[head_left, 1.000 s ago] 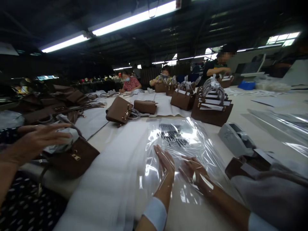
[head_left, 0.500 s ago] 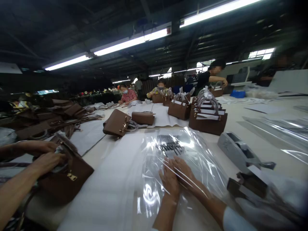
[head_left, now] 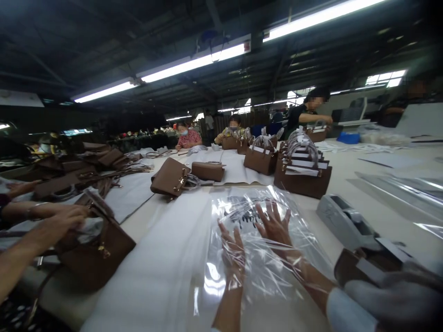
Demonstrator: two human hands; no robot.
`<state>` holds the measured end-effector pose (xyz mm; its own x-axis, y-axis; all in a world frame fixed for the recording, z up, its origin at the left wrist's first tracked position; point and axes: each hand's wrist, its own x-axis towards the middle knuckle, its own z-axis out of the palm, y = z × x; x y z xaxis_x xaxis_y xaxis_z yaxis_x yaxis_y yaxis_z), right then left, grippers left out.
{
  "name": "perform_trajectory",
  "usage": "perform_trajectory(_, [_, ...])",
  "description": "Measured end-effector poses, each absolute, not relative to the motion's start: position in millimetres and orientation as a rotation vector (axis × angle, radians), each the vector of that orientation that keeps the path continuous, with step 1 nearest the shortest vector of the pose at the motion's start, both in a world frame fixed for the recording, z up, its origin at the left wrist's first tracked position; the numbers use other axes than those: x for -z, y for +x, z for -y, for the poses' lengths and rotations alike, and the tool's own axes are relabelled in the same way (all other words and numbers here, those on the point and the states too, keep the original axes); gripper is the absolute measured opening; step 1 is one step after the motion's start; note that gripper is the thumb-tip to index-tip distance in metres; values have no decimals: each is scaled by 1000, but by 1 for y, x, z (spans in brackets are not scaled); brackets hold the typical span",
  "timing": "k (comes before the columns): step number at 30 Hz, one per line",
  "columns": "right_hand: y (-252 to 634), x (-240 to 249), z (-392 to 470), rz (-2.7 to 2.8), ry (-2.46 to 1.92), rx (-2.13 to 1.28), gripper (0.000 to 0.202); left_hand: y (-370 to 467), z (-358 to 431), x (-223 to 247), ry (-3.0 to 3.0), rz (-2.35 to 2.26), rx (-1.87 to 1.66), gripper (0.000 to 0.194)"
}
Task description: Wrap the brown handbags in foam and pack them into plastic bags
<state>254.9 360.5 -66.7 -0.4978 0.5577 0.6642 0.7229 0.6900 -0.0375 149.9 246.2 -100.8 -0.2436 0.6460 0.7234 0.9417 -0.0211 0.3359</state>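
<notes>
A large clear plastic bag [head_left: 256, 286] with black lettering lies on the table in front of me. My left hand [head_left: 232, 251] is on the left part of it, its fingers stretched out toward the lettering. Further right, my right hand [head_left: 276, 229] lies flat with fingers spread over the print. Creases and glare of the film run across both hands and forearms, so they appear to be inside the bag. Neither hand grips anything. Just right of the bag stands a grey tape dispenser [head_left: 342, 221].
At the left, a co-worker's hand [head_left: 71, 219] is at the opening of a brown handbag [head_left: 100, 258]. Several brown handbags [head_left: 302, 180] with wrapped handles stand in a row beyond my bag. White sheeting [head_left: 148, 263] covers the table. More clear film [head_left: 401, 198] lies far right.
My hands were close together on the film; now they are apart, fingers spread, and the right one reaches farther forward. The film is more creased. The co-worker's hands at left have shifted.
</notes>
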Motion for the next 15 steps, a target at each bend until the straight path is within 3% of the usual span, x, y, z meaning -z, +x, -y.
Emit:
perform_trajectory(3, [262,94,-355,2274,-1107,322,48,134,-256,75,-1420,1908,1432,37])
perform_trajectory(5, [261,97,-349,2217,-1188,333,45,131,-259,57,-1287,1874,1588,50])
perform_trajectory(10, [260,72,-341,2079,-1156,391,63,139,-240,29,-1084,1778,1802,84])
perform_trajectory(15, [268,100,-347,2334,-1303,205,66,138,-235,41,-1059,2128,1532,60])
